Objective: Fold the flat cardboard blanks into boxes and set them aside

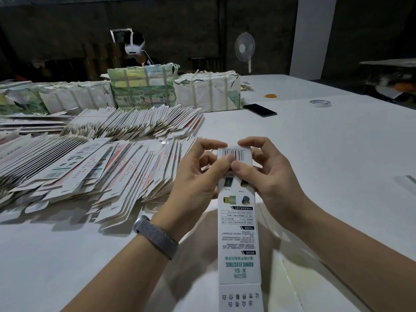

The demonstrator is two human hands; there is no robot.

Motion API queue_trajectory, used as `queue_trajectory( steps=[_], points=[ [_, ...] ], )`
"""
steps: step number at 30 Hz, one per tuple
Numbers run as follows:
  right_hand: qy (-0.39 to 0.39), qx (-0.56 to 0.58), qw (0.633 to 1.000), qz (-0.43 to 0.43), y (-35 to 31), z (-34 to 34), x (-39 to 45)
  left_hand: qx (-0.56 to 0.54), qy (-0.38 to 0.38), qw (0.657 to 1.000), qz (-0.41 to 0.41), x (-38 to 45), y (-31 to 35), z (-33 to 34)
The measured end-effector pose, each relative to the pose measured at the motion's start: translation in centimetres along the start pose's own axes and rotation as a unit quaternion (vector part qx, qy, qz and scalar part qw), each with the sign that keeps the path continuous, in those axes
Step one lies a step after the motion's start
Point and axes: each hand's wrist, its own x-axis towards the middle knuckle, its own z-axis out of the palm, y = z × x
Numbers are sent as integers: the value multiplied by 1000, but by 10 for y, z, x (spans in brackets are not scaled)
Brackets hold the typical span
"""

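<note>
We've got one long printed box (237, 221) up off the table (326, 154), held lengthwise away from us, w/ both hands at its far end. Left hand (198, 176) pinches the top left edge, thumb pressed on the barcode panel; right hand (267, 174) pinches the top right edge, thumb right beside the left one on the same panel. So neither hand is free or spread: both are curled round the box end. The step in hand looks like closing that far end: tucking or pressing the end flap, though the flap itself is hidden behind the fingers, so we can't tell how far in it is. The near end flap (239, 297) hangs open toward us, printed w/ large characters, not yet folded. Next we'd prob. need to finish pushing the far flap home while the thumbs keep the barcode face square, then turn or slide the hands down to the near flap & tuck it too, before setting the box aside. Care point: the card is thin, so squeezing too hard could crush the tube. The remaining flat blanks (90, 167) lie fanned in rows on the table to our left, w/ strapped bundles (141, 86) behind them, so plenty left to fold.
</note>
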Motion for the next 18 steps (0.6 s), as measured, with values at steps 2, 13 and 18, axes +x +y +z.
queue_trajectory(
  steps=[2,13,18],
  points=[
    [4,-2,1000,1,-1,-1,1,4,-2,1000,0,0,-1,0],
    [16,5,1000,15,-2,-1,2,-1,7,999,-38,3,-2,1],
    [25,-14,999,20,-1,1,1,18,15,999,-26,3,-3,1]
  ],
)
